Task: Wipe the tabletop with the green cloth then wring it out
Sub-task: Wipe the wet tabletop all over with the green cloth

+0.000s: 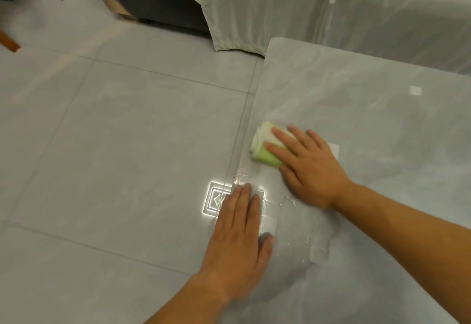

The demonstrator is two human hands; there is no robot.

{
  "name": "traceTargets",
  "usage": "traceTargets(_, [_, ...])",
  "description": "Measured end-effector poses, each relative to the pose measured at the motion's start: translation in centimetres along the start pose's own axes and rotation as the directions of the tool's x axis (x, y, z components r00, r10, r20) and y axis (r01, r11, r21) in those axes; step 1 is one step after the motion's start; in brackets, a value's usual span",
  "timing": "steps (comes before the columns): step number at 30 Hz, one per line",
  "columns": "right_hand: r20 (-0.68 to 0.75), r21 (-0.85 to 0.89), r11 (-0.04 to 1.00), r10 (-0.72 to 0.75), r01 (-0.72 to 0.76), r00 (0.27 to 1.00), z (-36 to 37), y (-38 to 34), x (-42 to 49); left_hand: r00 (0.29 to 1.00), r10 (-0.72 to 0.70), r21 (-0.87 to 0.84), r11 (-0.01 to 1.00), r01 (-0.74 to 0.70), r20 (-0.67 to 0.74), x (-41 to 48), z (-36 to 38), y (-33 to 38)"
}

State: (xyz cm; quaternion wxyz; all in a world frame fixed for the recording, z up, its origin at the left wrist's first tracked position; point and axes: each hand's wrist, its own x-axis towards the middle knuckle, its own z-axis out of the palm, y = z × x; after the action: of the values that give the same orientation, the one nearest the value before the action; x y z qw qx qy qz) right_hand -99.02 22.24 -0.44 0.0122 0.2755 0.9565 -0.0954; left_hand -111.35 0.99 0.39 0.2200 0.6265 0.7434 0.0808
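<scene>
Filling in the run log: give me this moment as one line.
phase: wiping | right hand: flat on green cloth near table edge | left hand: flat on table | wringing: not yet

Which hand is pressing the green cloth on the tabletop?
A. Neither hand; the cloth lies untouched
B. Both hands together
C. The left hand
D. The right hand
D: the right hand lies flat on the green cloth near the edge of the tabletop, while the left hand rests bare on the table edge, apart from the cloth.
</scene>
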Motion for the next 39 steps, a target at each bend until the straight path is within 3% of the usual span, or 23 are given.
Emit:
traceTargets(2, [-0.044, 0.092, 0.972, 0.221, -0.216, 0.974, 0.0, -1.7, 2.0, 1.0, 0.004, 0.02, 1.0, -0.004, -0.007, 0.0, 0.2, -0.1])
traceTargets(4, [-0.075, 0.107, 0.956, 0.281, -0.272, 0.957, 0.5, -3.3, 1.0, 1.0, 0.003, 0.027, 1.0, -0.003, -0.01, 0.0, 0.1, -0.1])
traceTargets(8, [0.01, 0.024, 1.0, 0.01, -0.01, 1.0, 0.6, -3.2, -7.3, 1.0, 0.023, 0.049, 0.999, -0.023, 0.003, -0.4, 0.3, -0.3])
traceTargets(10, [0.04, -0.013, 1.0, -0.018, 0.019, 0.999, 0.0, -0.7, -9.0, 1.0, 0.021, 0.066, 0.998, -0.022, 0.007, -0.4, 0.4, -0.4])
traceTargets(12, [0.017, -0.025, 0.985, 0.169, -0.168, 0.986, 0.0, 1.4, -8.3, 0.999, 0.024, 0.072, 0.997, -0.026, 0.029, -0.3, 0.4, -0.3])
traceTargets(14, [-0.015, 0.035, 0.913, 0.406, -0.406, 0.914, 0.0, 1.3, -6.9, 0.999, 0.022, 0.064, 0.998, -0.025, 0.041, -0.4, 0.4, -0.4])
traceTargets(16, [-0.052, 0.057, 0.87, 0.492, -0.489, 0.869, 0.6, -1.4, -7.4, 0.999, 0.023, 0.036, 0.999, -0.024, 0.045, -0.4, 0.1, -0.4])
traceTargets(20, [-0.003, 0.024, 0.968, 0.25, -0.25, 0.968, 1.7, -6.7, -14.0, 0.998, 0.008, 0.017, 1.0, -0.01, 0.068, -0.9, -0.5, -0.1])
traceTargets(23, [0.034, -0.009, 0.989, 0.149, -0.149, 0.988, 1.6, -4.9, -15.5, 0.997, 0.012, 0.01, 1.0, -0.013, 0.076, -2.1, -0.6, -0.2])
traceTargets(25, [-0.004, -0.009, 0.956, 0.293, -0.293, 0.956, 1.6, -3.5, -14.2, 0.996, 0.012, 0.008, 1.0, -0.013, 0.09, -2.9, -0.5, -0.4])
traceTargets(27, [-0.043, 0.051, 0.866, 0.499, -0.497, 0.865, 1.6, -3.7, -12.9, 0.995, 0.006, 0.001, 1.0, -0.006, 0.096, -3.4, -0.4, -0.7])
traceTargets(29, [-0.086, 0.08, 0.802, 0.597, -0.592, 0.797, 2.0, -6.3, -13.1, 0.995, 0.006, -0.006, 1.0, -0.005, 0.103, -3.7, -0.4, -0.8])
traceTargets(30, [-0.099, 0.075, 0.808, 0.589, -0.584, 0.802, 2.3, -8.2, -14.0, 0.995, 0.012, -0.014, 1.0, -0.01, 0.101, -3.9, -0.5, -0.8])
traceTargets(34, [-0.046, 0.044, 0.938, 0.345, -0.344, 0.937, 3.2, -12.9, -18.1, 0.993, 0.015, -0.041, 0.999, -0.011, 0.117, -4.2, -0.6, -0.8])
traceTargets(39, [-0.031, 0.06, 0.952, 0.301, -0.299, 0.953, 2.3, -9.3, -12.1, 0.998, 0.058, -0.033, 0.998, -0.057, 0.029, -4.2, 0.7, -1.5])
